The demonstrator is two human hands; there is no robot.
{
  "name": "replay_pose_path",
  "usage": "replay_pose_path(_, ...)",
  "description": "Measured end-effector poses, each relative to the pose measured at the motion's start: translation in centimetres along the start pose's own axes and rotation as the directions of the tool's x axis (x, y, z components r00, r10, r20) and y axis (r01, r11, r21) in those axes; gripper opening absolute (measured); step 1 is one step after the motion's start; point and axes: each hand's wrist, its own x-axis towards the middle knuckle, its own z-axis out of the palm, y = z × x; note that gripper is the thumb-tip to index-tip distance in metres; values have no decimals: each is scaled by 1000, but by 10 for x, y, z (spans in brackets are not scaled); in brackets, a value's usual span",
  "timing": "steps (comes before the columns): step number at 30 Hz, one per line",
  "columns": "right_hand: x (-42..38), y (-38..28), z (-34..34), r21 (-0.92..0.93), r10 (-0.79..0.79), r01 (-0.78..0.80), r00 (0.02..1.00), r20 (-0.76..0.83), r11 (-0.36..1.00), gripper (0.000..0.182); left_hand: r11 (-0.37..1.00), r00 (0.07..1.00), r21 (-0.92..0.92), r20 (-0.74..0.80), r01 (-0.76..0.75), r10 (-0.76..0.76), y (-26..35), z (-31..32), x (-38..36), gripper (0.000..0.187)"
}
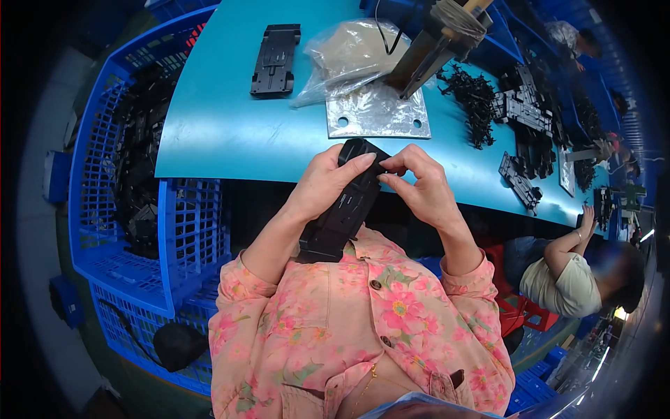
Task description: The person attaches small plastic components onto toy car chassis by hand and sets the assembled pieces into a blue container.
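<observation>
My left hand (324,183) is closed around the upper left side of a black plastic chassis (340,216), which looks like the underside of a toy car. The chassis is tilted in front of my chest, below the table edge. At its upper right edge, my right hand (419,183) pinches with thumb and forefinger; what lies between the fingertips, if anything, is too small to make out. Another black chassis (276,61) lies flat on the teal table (209,119). Beyond my hands is a metal plate (377,115) with holes, carrying an upright metal fixture (427,59).
A blue crate (167,244) full of black parts stands at the left. A clear plastic bag (349,52) lies behind the plate. Small black parts (471,105) and more chassis (523,108) are heaped at the right. A co-worker (565,279) sits at the right.
</observation>
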Motion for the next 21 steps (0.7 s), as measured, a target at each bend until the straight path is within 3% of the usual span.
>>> replay_pose_path(6,-12,-3,24,-124,-186,154,930,-316,980,28,980,980,-55,-65,-189,186,5,5,-10,26)
replay_pose_path(9,-15,-5,34,-115,-217,186,883,-415,976,35,977,980,-78,-52,-197,193,11,8,-17,25)
replay_pose_path(18,-17,-2,33,-123,-279,251,873,-400,960,34,980,981,-47,-21,-196,195,10,5,-19,27)
replay_pose_path(21,-17,-6,31,-75,-234,222,890,-391,972,33,982,983,-43,1,-184,184,10,3,-19,27)
